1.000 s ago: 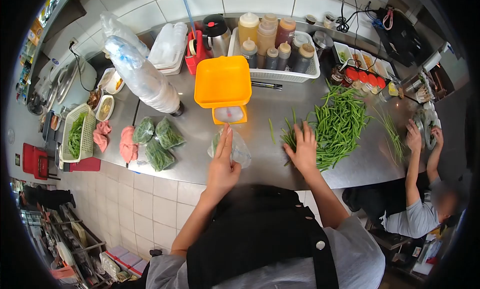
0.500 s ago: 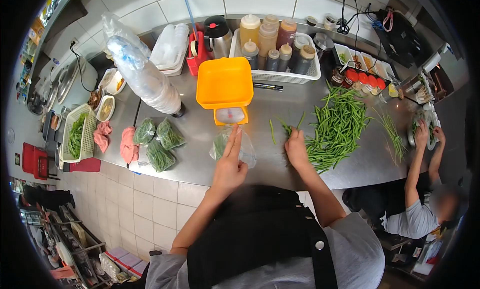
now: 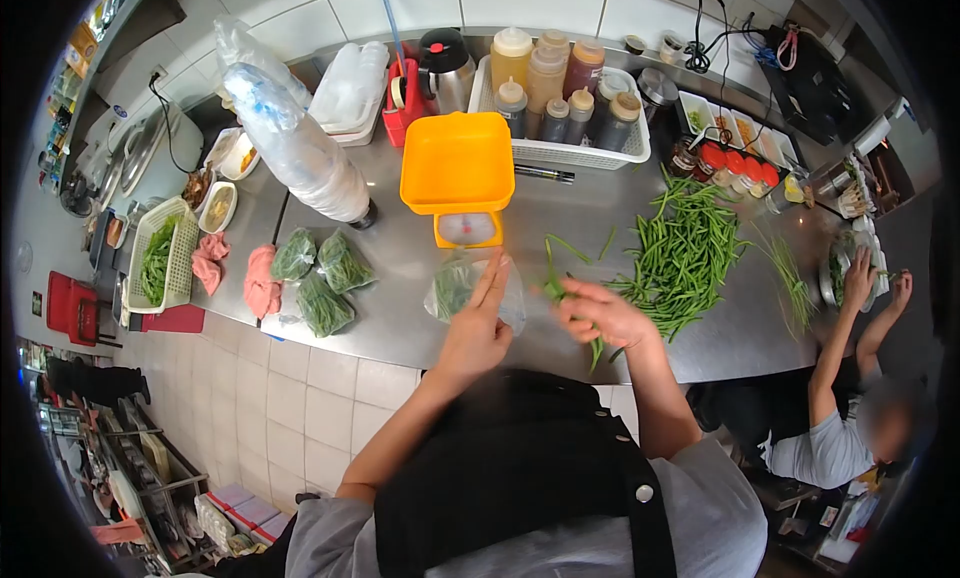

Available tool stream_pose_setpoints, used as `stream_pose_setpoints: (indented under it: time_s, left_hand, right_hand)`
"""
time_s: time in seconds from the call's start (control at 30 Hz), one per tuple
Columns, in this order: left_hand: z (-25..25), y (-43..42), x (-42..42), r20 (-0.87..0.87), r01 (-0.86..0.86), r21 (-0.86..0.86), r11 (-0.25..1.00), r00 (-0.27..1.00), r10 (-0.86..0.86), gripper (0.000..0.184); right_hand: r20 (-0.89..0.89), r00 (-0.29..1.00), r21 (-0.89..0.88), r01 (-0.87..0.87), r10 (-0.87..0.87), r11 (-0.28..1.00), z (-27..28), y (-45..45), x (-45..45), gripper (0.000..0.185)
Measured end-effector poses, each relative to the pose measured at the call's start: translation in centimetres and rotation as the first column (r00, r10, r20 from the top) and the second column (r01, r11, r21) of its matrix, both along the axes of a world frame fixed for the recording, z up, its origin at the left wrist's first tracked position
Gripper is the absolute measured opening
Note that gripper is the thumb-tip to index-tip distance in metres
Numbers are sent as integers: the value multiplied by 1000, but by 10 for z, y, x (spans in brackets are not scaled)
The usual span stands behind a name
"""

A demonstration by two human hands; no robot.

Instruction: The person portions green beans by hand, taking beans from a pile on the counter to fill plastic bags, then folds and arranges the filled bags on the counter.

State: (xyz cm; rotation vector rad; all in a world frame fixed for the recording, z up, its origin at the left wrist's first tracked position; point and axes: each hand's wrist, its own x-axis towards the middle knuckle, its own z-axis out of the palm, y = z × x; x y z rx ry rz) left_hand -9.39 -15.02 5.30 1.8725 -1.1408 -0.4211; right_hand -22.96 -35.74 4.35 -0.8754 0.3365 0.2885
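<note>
My left hand (image 3: pixel 478 330) is at a clear plastic bag (image 3: pixel 513 296) with green beans inside. Two of its fingers are stretched out along the bag, and the other fingers appear curled at its edge. My right hand (image 3: pixel 610 316) is closed around a few green beans (image 3: pixel 553 285), just right of the bag. One loose bean (image 3: pixel 568 249) lies beyond it on the steel table. A large heap of green beans (image 3: pixel 685 258) spreads to the right of that hand. Directly behind the bag stands a yellow scale (image 3: pixel 457 163) with a bare pan.
Filled bags of beans (image 3: pixel 325 308) and pink cloths (image 3: pixel 262 283) lie to the left. Sauce bottles (image 3: pixel 512 53) stand in a white basket (image 3: pixel 590 156) at the back. At the far right, a co-worker's hands (image 3: pixel 858 280) are over a bowl (image 3: pixel 832 278).
My right hand has turned and lifted from the table beside the heap, with beans now showing in its fingers. My left hand stays by the bag. The whole view has shifted slightly.
</note>
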Motion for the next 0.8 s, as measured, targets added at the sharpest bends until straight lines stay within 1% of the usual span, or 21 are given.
stream_pose_setpoints:
  time_s: [0.03,0.07,0.1,0.13,0.17,0.2,0.23,0.27,0.3,0.33,0.37,0.43,0.47,0.53,0.57,0.6,0.63,0.7,0.73,0.77,0.8]
  left_hand:
    - [2,-2,-2,35,21,1,1000,999,-21,90]
    - [3,-3,-6,37,20,3,1000,999,-20,90]
    - [5,-3,-12,98,63,47,997,993,-68,89]
    - [6,-3,-17,155,102,93,990,981,-116,88]
    - [6,-1,-21,158,100,92,991,981,-114,88]
    - [6,1,-24,185,152,111,982,968,-171,88]
    - [7,3,-26,208,204,134,970,951,-229,88]
    - [11,4,-27,210,202,136,970,951,-227,88]
    - [17,5,-30,143,230,141,963,958,-249,88]
    - [20,5,-31,77,258,144,955,960,-271,88]
    - [16,5,-32,80,258,145,955,959,-271,88]
    - [1,4,-26,104,142,26,990,984,-144,94]
    - [-4,3,-20,106,142,27,989,984,-144,94]
    - [-10,6,-5,98,-66,-96,993,992,75,97]
    - [-5,8,3,90,-67,-94,993,993,76,97]
    - [5,11,11,5,-132,-101,986,991,133,97]
    - [13,14,18,-78,-195,-104,975,979,187,97]
    - [22,19,30,-131,-189,-138,972,976,172,98]
    - [25,21,34,-179,-186,-172,967,972,155,100]
    - [27,23,36,-178,-181,-175,968,973,149,100]
    - [29,25,39,-157,-163,-149,975,978,139,100]
  right_hand:
    - [2,1000,2,-2,2,1000,-4,7,8,36]
    - [-12,995,11,-98,98,995,-10,16,17,32]
    - [-27,981,20,-191,192,981,-18,25,28,29]
    - [-25,981,19,-192,192,981,-24,40,40,29]
    - [-104,993,2,61,-61,998,-32,58,52,26]
    - [-173,936,-33,306,-307,951,-43,69,63,24]
    - [-171,937,-31,303,-304,953,-63,71,75,24]
    - [-93,966,-311,203,-242,929,-87,68,90,24]
    - [-37,987,-570,110,-159,814,-108,67,103,27]
    - [-35,987,-570,111,-159,814,-123,72,116,27]
    - [-108,955,-680,130,-275,722,-135,80,131,28]
    - [-153,905,-778,137,-397,613,-121,82,137,30]
    - [-23,962,-769,158,-273,620,-110,82,127,30]
    - [99,985,-755,169,-144,634,-57,82,103,30]
    - [282,953,-681,281,-112,677,-24,81,91,31]
    - [455,886,-585,374,-90,719,1,76,82,32]
    - [450,888,-588,371,-90,719,18,64,76,32]
    - [284,942,-497,305,-180,812,41,27,70,35]
    - [250,942,-700,335,-223,630,26,1,73,38]
    - [228,934,-855,327,-274,403,-3,-25,75,41]
    - [163,915,-979,196,-369,53,-38,-44,73,46]
